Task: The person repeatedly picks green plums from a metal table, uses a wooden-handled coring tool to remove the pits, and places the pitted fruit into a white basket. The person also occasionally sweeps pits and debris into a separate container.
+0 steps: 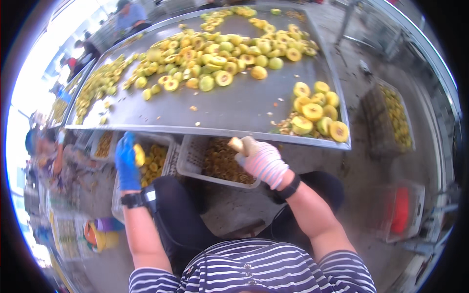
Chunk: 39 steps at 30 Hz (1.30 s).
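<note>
My left hand (127, 161), in a blue glove, grips a yellow fruit piece (139, 155) above a crate of yellow fruit pieces (153, 164). My right hand (264, 161), in a white striped glove, closes around a short pale-tan object (236, 144), which looks like a tool handle; its other end is hidden. Below that hand, a white plastic crate (190, 157) contains brown pits or scraps (227, 163). Beyond both hands, halved yellow-green stone fruit (223, 78) lies heaped on a metal table (227, 110). A smaller group of halves (312, 111) sits at its near right corner.
The table's raised metal rim (205, 130) runs just beyond my hands. On the right floor stand a crate of fruit (395, 113) and a crate with something red (399, 210). Other people (130, 18) work at the left, one person (47, 154) seated close by.
</note>
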Available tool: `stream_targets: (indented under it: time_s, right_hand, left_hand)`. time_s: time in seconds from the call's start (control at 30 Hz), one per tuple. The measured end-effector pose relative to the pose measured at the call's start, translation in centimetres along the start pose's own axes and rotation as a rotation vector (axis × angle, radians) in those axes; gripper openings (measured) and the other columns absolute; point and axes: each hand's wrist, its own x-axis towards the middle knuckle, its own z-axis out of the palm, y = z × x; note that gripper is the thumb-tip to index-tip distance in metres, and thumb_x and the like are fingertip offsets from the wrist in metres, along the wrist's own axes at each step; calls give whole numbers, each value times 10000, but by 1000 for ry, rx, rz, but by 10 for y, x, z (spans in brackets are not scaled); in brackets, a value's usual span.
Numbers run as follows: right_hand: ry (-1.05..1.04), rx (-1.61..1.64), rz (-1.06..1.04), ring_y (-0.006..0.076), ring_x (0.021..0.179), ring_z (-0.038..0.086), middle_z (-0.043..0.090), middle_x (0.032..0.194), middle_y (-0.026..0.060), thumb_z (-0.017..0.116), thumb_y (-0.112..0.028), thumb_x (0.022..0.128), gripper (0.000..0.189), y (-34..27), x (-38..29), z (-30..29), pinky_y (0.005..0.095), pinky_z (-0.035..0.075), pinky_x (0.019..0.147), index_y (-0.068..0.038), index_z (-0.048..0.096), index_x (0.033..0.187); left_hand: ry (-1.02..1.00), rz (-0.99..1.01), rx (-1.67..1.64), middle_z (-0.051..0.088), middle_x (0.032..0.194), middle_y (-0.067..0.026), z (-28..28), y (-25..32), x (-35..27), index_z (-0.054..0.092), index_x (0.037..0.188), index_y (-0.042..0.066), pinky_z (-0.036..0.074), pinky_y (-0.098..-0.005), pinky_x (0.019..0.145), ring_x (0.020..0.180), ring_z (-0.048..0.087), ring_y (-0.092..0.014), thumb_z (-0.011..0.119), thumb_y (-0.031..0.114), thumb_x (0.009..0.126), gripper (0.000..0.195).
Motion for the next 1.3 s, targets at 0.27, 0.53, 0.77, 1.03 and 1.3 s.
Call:
stream_targets:
  time_s: [0.27, 0.53, 0.77, 1.03, 1.3]
  right_hand:
    - [-6, 21, 19, 393, 814, 679, 688, 828, 179, 683, -283, 878, 278, -3, -4, -10, 481, 524, 746, -72, 579, 1027]
    - [438, -172, -71, 375, 725, 657, 646, 782, 162, 719, -190, 825, 259, 40, -47, -127, 456, 521, 655, -76, 603, 1026]
    - [219, -602, 322, 298, 1016, 635, 637, 1074, 83, 637, -292, 850, 325, 126, -55, -187, 444, 534, 797, -219, 608, 1165]
    - [109, -520, 321, 380, 932, 644, 671, 1007, 179, 723, -267, 762, 408, 147, -39, -182, 450, 531, 821, -108, 630, 1126]
    - [121, -365, 25, 362, 967, 641, 676, 1006, 161, 670, -294, 833, 340, 135, 35, -200, 452, 518, 852, -90, 647, 1105]
  left_hand:
    - [-156, -438, -523, 613, 1237, -53, 101, 36, 10, 561, 1371, 11, 485, -255, 917, 1112, 590, -137, 619, 204, 994, 427]
    - [-728, -92, -251, 690, 1117, -195, 262, 140, 16, 562, 1349, 42, 562, -357, 789, 989, 681, -230, 707, 376, 896, 581]
    - [-851, 229, 290, 698, 1109, -233, 373, 176, 10, 597, 1272, 58, 537, -475, 867, 1013, 679, -390, 696, 508, 816, 648]
    - [-936, 110, 67, 716, 1034, -214, 374, 167, 23, 599, 1264, 36, 538, -436, 881, 983, 698, -363, 712, 494, 792, 667]
    - [-1214, -278, -256, 703, 1124, -139, 352, 140, 103, 558, 1368, 16, 550, -358, 845, 917, 687, -228, 773, 433, 816, 724]
